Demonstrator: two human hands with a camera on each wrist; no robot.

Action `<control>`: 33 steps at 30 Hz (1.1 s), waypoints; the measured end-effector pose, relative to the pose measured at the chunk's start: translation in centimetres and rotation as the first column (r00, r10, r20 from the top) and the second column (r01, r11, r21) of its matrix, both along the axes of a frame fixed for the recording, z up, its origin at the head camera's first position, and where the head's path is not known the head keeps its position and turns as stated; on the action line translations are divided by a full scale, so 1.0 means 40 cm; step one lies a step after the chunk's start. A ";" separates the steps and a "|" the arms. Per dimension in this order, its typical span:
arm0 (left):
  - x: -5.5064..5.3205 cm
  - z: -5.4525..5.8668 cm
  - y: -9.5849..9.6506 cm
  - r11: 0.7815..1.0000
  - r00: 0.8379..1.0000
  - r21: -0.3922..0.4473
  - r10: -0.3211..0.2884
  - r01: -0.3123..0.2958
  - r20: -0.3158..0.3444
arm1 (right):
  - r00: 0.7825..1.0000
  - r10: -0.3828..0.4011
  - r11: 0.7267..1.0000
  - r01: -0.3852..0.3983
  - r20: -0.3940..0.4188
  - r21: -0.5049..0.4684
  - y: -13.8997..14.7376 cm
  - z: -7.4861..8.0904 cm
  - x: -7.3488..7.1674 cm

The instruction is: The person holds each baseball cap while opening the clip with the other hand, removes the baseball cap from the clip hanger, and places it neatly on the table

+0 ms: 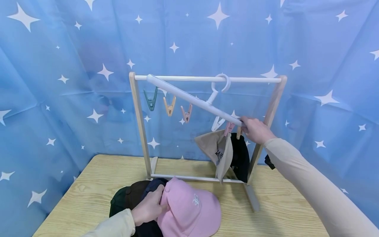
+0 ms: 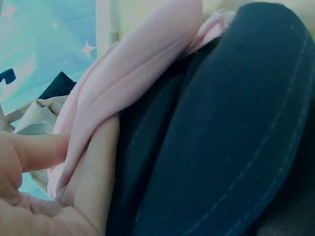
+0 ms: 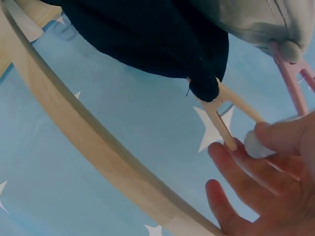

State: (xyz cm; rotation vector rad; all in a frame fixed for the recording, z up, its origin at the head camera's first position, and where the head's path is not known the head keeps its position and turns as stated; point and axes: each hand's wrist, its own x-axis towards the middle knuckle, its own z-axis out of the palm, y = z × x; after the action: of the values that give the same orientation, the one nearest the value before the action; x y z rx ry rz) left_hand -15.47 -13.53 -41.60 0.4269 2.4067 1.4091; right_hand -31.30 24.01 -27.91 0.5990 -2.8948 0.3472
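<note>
A pink cap (image 1: 189, 207) lies at the front of the table, and my left hand (image 1: 149, 205) pinches its edge between thumb and fingers. Dark caps (image 2: 221, 113) are stacked right against that hand. My right hand (image 1: 256, 130) holds the lower right end of a white clip hanger (image 1: 189, 98), which tilts down to the right. Beside those fingers a tan clip (image 3: 224, 110) grips a black cap (image 1: 240, 158). A beige cap (image 1: 207, 140) hangs from a pink clip (image 3: 290, 81) next to it.
The hanger's hook hangs on the top bar (image 1: 177, 78) of a wooden rack (image 1: 139, 125). Green (image 1: 151, 102), orange (image 1: 169, 107) and pink clips (image 1: 186, 115) dangle without caps on the raised side. A star-patterned blue curtain (image 1: 88, 82) stands behind the table (image 1: 80, 197).
</note>
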 end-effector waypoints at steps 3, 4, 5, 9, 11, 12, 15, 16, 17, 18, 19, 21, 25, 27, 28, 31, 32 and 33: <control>0.001 -0.004 -0.001 1.000 0.999 0.025 -0.006 0.005 0.041 | 1.000 0.005 1.000 -0.005 -0.001 -0.019 0.009 0.002 0.003; 0.000 -0.003 -0.001 1.000 0.999 0.013 -0.010 0.010 0.033 | 1.000 0.009 1.000 -0.010 -0.009 -0.025 0.012 0.003 0.005; -0.001 -0.001 -0.001 1.000 1.000 -0.005 -0.017 0.017 0.020 | 1.000 0.013 0.999 -0.014 -0.020 -0.030 0.015 0.006 0.007; -0.011 0.017 0.001 0.997 0.999 -0.057 -0.047 0.047 -0.001 | 0.998 0.029 0.999 -0.031 -0.061 -0.032 0.023 0.022 0.017; -0.017 0.031 0.001 0.996 0.999 -0.068 -0.053 0.054 0.013 | 0.997 0.031 0.999 -0.032 -0.072 -0.018 0.028 0.033 0.022; -0.021 0.038 0.001 0.995 0.998 -0.078 -0.055 0.056 0.011 | 0.997 0.030 0.999 -0.031 -0.077 -0.009 0.030 0.038 0.026; -0.030 0.062 0.001 0.989 0.998 -0.138 -0.061 0.056 -0.033 | 0.994 0.035 0.999 -0.034 -0.100 0.014 0.034 0.054 0.039; -0.034 0.069 0.000 0.984 0.996 -0.166 -0.067 0.056 -0.058 | 0.993 0.040 0.999 -0.039 -0.109 0.018 0.036 0.059 0.043; -0.037 0.076 0.000 0.980 0.994 -0.189 -0.073 0.055 -0.086 | 0.992 0.046 0.999 -0.043 -0.118 0.023 0.037 0.064 0.046; -0.040 0.083 -0.001 0.975 0.991 -0.214 -0.080 0.055 -0.112 | 0.991 0.051 0.998 -0.048 -0.126 0.027 0.038 0.068 0.049; -0.044 0.091 -0.002 0.969 0.985 -0.240 -0.090 0.054 -0.144 | 0.990 0.057 0.998 -0.053 -0.132 0.030 0.039 0.072 0.052; -0.052 0.104 -0.003 0.956 0.970 -0.290 -0.118 0.052 -0.215 | 0.988 0.066 0.997 -0.062 -0.140 0.037 0.042 0.079 0.057; -0.069 0.130 -0.001 0.931 0.925 -0.363 -0.163 0.030 -0.343 | 0.988 0.077 0.996 -0.071 -0.133 0.049 0.046 0.093 0.066; -0.075 0.141 0.003 0.923 0.911 -0.385 -0.169 0.013 -0.375 | 0.989 0.081 0.996 -0.076 -0.127 0.044 0.049 0.101 0.071; -0.078 0.146 0.006 0.920 0.907 -0.392 -0.167 0.002 -0.388 | 0.989 0.084 0.996 -0.080 -0.124 0.042 0.050 0.106 0.074; -0.087 0.160 0.013 0.909 0.893 -0.417 -0.173 -0.018 -0.416 | 0.988 0.097 0.995 -0.095 -0.117 0.028 0.056 0.121 0.085; -0.089 0.164 0.015 0.905 0.889 -0.426 -0.177 -0.022 -0.422 | 0.987 0.103 0.995 -0.101 -0.121 0.024 0.058 0.127 0.089; -0.091 0.167 0.018 0.900 0.885 -0.434 -0.182 -0.025 -0.428 | 0.986 0.109 0.994 -0.107 -0.124 0.022 0.060 0.132 0.093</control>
State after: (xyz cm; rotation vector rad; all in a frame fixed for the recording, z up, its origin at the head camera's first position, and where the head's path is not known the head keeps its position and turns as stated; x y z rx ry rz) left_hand -19.11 -12.82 -34.90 0.8067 2.9308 0.7512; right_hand -27.58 26.40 -22.62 0.7539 -2.7549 0.2905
